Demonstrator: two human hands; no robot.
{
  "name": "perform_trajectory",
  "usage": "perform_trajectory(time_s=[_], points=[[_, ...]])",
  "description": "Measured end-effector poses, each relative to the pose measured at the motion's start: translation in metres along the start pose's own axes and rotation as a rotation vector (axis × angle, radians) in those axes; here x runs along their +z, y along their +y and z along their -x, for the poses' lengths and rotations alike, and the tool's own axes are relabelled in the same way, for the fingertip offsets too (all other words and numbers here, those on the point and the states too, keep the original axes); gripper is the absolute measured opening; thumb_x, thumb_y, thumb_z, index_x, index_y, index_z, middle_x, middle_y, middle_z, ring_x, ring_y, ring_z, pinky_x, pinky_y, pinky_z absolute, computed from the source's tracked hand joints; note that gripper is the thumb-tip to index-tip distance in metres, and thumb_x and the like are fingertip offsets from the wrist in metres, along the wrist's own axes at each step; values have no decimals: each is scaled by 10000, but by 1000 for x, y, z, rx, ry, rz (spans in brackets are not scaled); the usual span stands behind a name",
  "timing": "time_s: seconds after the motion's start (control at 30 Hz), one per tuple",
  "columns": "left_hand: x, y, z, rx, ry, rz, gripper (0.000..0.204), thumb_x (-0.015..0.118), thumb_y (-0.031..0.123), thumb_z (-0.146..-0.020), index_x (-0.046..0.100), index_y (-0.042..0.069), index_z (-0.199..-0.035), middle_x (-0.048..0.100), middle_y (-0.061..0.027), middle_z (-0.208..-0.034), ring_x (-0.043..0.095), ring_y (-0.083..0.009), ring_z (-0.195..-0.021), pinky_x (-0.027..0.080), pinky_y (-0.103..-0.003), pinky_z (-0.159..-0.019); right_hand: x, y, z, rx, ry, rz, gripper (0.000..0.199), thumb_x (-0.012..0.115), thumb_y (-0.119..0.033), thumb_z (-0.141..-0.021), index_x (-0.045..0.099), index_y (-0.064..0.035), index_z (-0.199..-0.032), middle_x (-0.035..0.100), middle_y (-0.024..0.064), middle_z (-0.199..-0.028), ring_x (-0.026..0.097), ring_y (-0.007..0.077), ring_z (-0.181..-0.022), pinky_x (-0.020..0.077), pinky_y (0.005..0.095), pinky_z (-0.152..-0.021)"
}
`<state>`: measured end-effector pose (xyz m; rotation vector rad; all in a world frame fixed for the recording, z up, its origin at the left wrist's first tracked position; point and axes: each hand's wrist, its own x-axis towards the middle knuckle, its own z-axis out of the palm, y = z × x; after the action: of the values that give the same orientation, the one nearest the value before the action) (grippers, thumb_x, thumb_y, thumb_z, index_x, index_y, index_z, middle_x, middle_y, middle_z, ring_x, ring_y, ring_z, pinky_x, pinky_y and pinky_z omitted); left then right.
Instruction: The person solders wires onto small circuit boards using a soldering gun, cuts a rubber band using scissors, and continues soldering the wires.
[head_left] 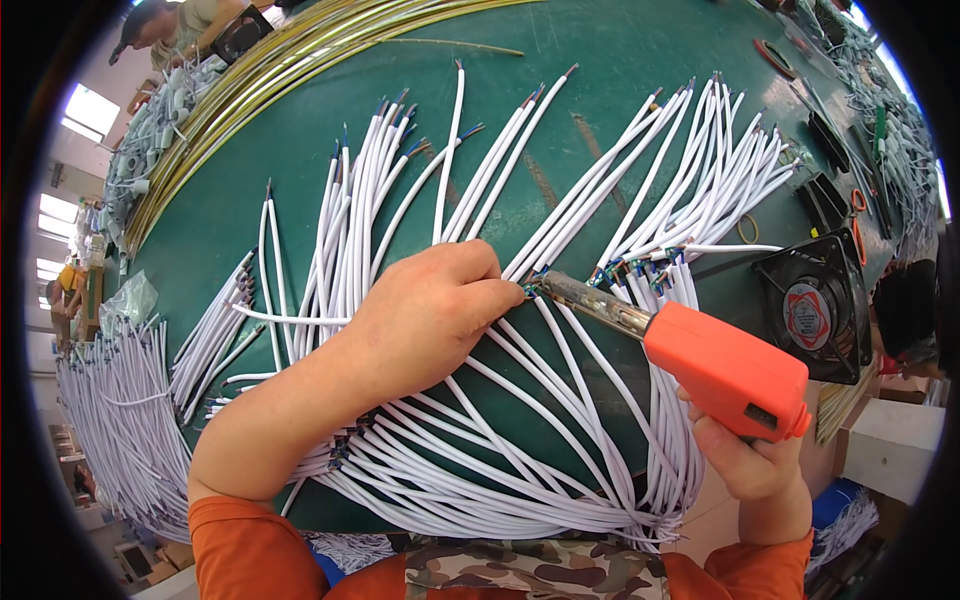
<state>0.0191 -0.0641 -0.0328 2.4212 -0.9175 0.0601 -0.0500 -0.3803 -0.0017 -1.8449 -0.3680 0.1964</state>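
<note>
My right hand (750, 462) is wrapped round the grip of an orange soldering gun (725, 370). Its metal barrel (600, 303) points left, and the tip is beside my left fingertips. With thumb and forefinger pinched together, my left hand (430, 300) holds a white cable by its stripped end, where small coloured wires (533, 284) show; the exact grip is partly hidden. White cables (560, 430) fan out beneath both hands toward the near edge. Further bundles of white cables (350, 210) lie beyond my left hand, their coloured wire ends facing away.
On the right stands a black fan (808, 308), close to the soldering gun. Orange-handled scissors (858, 215) and a rubber band (747, 229) lie behind it. A thick cable bundle (120, 420) fills the left edge. Yellow strips (290, 70) run along the far left of the green table (640, 45).
</note>
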Motion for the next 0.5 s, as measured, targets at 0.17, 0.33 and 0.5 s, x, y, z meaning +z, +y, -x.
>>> perform_trajectory(time_s=[0.17,0.33,0.5], points=[[1,-2,1,2,3,18,204,723,15,-765,703,62,-962,593,-80,-837,610,-284,-754,495,-374,-647,-2,1,-6,-104,-48,101,383,734,-64,-763,643,26,-1124,652,224,-1142,679,350,-960,530,384,-840],[1,-2,1,8,12,25,201,722,17,-769,703,61,-964,594,-81,-839,611,-286,-755,497,-372,-651,-3,1,-7,-111,-59,100,378,735,-67,-768,644,25,-1123,655,224,-1135,678,356,-965,529,388,-849],[2,-2,1,-11,3,19,205,725,17,-768,704,67,-965,595,-81,-840,613,-286,-756,500,-372,-655,-2,-2,-8,-102,-58,128,383,741,-67,-759,649,17,-1120,657,220,-1133,680,348,-957,529,382,-841]])
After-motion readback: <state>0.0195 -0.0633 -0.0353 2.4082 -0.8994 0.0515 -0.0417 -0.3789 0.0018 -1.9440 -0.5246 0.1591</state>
